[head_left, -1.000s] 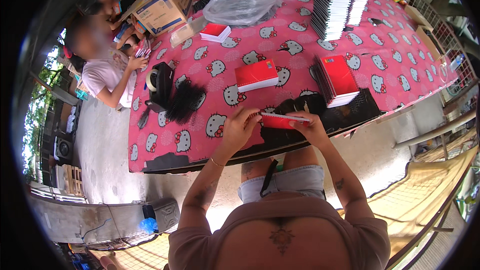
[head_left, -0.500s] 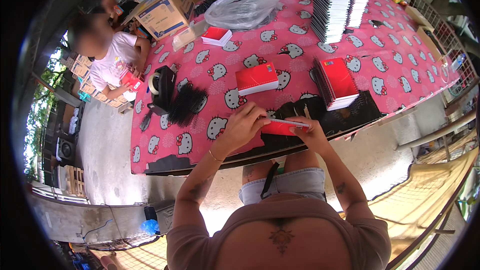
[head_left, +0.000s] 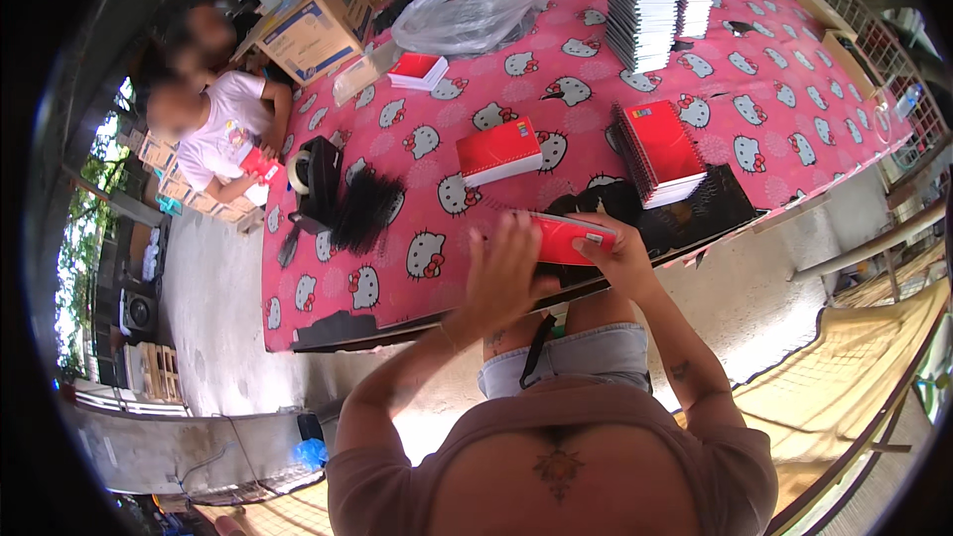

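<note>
A small red-covered notebook [head_left: 562, 240] is in my right hand [head_left: 621, 256], gripped at its right end with the thumb on the cover, above the table's near edge. My left hand [head_left: 502, 276], slightly blurred, has its fingers stretched out at the notebook's left end; I see nothing held in it. A thin dark coil seems to stick out past the notebook's upper left corner. Just beyond lies a stack of red notebook pages [head_left: 499, 151]. To the right stands a pile of red spiral notebooks [head_left: 663, 151].
Loose black binding coils [head_left: 367, 210] lie beside a black tape dispenser [head_left: 318, 179] on the pink patterned table. Farther back are a clear plastic bag [head_left: 465, 15], a cardboard box [head_left: 313, 32] and tall notebook stacks [head_left: 640, 10]. A co-worker [head_left: 228, 124] at left holds a red notebook.
My left hand has let go of the notebook's left end and its fingers have spread, moving slightly down. The notebook has tilted so more of its red cover shows.
</note>
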